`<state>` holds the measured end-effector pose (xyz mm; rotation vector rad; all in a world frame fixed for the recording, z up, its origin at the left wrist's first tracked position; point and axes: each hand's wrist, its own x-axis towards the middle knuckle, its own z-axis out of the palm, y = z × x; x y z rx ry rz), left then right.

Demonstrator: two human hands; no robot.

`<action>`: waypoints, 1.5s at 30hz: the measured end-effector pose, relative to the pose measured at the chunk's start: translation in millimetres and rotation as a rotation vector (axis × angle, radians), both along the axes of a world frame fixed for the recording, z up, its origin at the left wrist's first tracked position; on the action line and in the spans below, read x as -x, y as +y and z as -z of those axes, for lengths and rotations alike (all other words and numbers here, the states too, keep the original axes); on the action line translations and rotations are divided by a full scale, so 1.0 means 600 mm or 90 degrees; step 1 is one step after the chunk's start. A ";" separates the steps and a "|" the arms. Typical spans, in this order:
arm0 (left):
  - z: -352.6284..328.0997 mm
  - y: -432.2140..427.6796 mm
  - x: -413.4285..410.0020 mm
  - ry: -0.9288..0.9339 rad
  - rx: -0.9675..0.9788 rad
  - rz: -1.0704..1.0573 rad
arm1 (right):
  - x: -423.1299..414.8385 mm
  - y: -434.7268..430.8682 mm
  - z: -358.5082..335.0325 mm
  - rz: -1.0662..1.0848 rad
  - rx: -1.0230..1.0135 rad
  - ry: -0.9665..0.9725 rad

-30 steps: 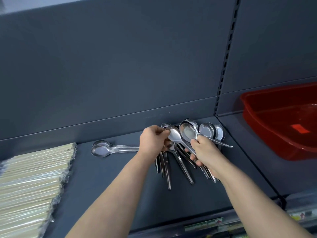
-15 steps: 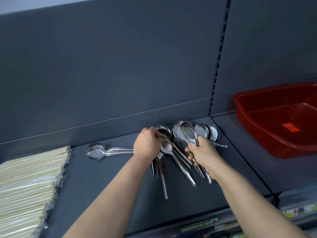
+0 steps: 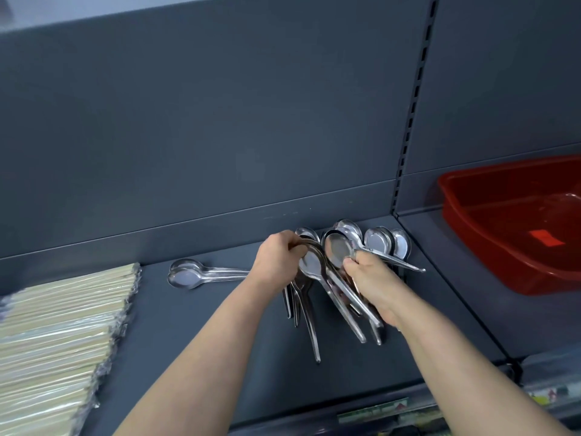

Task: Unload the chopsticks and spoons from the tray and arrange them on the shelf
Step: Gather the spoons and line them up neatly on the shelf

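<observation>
While the left hand (image 3: pixel 278 258) curls its fingers round the necks in the bundle of spoons (image 3: pixel 341 250), the right hand (image 3: pixel 374 284) grips the handles just beside it; two loose spoons (image 3: pixel 185 275) lie left of the left hand on the shelf (image 3: pixel 176 316); wrapped chopsticks (image 3: pixel 63 325) further left; the red tray (image 3: pixel 503 272) sits well right of the right hand.

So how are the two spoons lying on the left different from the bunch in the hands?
The spoon pair lies flat and sideways, handles pointing right; the spoon bunch fans out, handles pointing toward the person. Nobody touches the spoon pair; the left hand and right hand both hold the spoon bunch. The spoon pair is two; the spoon bunch has many more. Both are shiny metal on the same grey shelf.
</observation>
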<state>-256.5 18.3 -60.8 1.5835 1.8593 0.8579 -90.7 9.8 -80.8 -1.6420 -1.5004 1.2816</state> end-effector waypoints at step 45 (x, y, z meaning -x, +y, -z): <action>0.071 -0.111 0.307 0.059 -0.047 -0.302 | 0.327 -0.035 0.038 -0.244 -0.522 -0.599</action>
